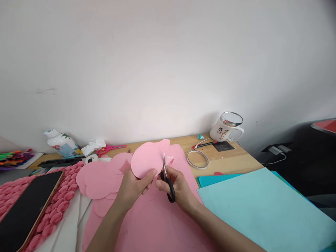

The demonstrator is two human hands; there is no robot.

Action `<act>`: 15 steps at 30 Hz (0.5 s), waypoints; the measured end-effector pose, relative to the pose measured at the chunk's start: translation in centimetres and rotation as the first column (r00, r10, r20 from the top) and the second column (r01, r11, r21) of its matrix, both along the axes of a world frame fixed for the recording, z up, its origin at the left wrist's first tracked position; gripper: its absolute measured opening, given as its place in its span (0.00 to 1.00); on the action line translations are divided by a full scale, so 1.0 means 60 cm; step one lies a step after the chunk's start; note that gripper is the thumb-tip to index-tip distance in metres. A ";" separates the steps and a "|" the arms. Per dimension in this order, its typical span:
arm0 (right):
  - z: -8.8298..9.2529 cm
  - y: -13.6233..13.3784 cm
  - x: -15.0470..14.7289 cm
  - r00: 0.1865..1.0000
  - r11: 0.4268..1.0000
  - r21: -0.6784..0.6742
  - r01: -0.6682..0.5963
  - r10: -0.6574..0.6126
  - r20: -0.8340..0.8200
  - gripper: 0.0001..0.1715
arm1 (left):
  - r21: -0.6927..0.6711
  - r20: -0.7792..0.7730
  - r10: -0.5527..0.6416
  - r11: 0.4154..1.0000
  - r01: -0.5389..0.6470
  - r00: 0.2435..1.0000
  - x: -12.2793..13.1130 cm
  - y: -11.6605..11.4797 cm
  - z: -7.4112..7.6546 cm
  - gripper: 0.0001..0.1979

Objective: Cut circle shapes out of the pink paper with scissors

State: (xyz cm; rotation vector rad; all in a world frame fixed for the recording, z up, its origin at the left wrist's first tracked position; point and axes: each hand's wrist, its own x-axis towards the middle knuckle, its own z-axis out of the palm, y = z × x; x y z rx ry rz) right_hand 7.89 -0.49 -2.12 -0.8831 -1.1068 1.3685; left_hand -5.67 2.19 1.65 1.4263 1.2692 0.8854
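Note:
My left hand [136,186] pinches a pink paper circle [147,159] by its lower edge, thumb on top. Around the circle's upper and left sides some waste paper still shows, with a pointed scrap at the top right. My right hand [179,185] has its fingers in the black handles of a pair of scissors [170,190]. The blades point up, at the right edge of the circle. Below both hands lie pink sheets [149,224] with faint round outlines. Cut pink circles [101,180] overlap in a pile to the left.
Light blue paper [262,210] covers the right side. A white mug [223,131] stands near the wall, with a coiled white cable [197,167] beside it. On the left are a phone [28,210], pink scissors [106,149], a crumpled tissue [93,146] and a white bottle [63,143].

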 end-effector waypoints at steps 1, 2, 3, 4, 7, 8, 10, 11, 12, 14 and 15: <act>0.000 0.000 0.000 1.000 1.000 0.000 0.000 0.000 0.002 0.17 | -0.006 -0.004 0.004 1.000 -0.004 1.000 0.000 0.000 0.001 0.13; 0.000 0.000 0.000 1.000 1.000 0.000 0.000 0.000 0.006 0.17 | -0.011 -0.008 0.007 1.000 -0.007 1.000 0.000 0.000 0.001 0.14; 0.000 0.000 0.000 1.000 1.000 0.001 0.001 -0.001 0.011 0.17 | -0.016 -0.010 0.009 1.000 -0.009 1.000 0.000 0.000 0.002 0.14; 0.000 0.000 0.000 1.000 1.000 0.002 0.002 -0.002 0.016 0.17 | -0.020 -0.011 0.012 1.000 -0.012 1.000 0.000 0.000 0.002 0.15; 0.001 0.000 0.001 1.000 1.000 0.002 0.001 -0.001 0.016 0.16 | -0.027 -0.008 0.022 0.999 -0.022 1.000 -0.001 -0.001 0.003 0.16; 0.002 -0.001 0.001 1.000 1.000 0.000 0.000 0.000 0.012 0.16 | -0.029 -0.006 0.021 0.999 -0.021 1.000 -0.001 -0.001 0.004 0.15; 0.004 -0.002 0.001 1.000 1.000 -0.012 0.000 0.000 0.008 0.16 | -0.029 -0.004 0.021 0.999 -0.022 1.000 -0.002 -0.001 0.004 0.15; 0.004 -0.002 0.001 1.000 1.000 -0.019 0.001 -0.001 0.009 0.16 | -0.025 -0.005 0.018 1.000 -0.018 1.000 -0.002 -0.001 0.004 0.15; 0.005 -0.002 0.001 1.000 1.000 -0.025 0.003 -0.003 0.012 0.16 | -0.021 -0.005 0.016 1.000 -0.016 1.000 -0.002 -0.001 0.004 0.16; 0.004 -0.002 0.001 1.000 0.999 -0.032 0.006 -0.005 0.019 0.16 | -0.017 -0.002 0.009 1.000 -0.009 1.000 -0.002 0.000 0.004 0.16; 0.003 -0.002 0.001 1.000 0.999 -0.035 0.006 -0.005 0.021 0.16 | -0.017 0.002 0.008 1.000 -0.008 1.000 -0.003 0.000 0.003 0.17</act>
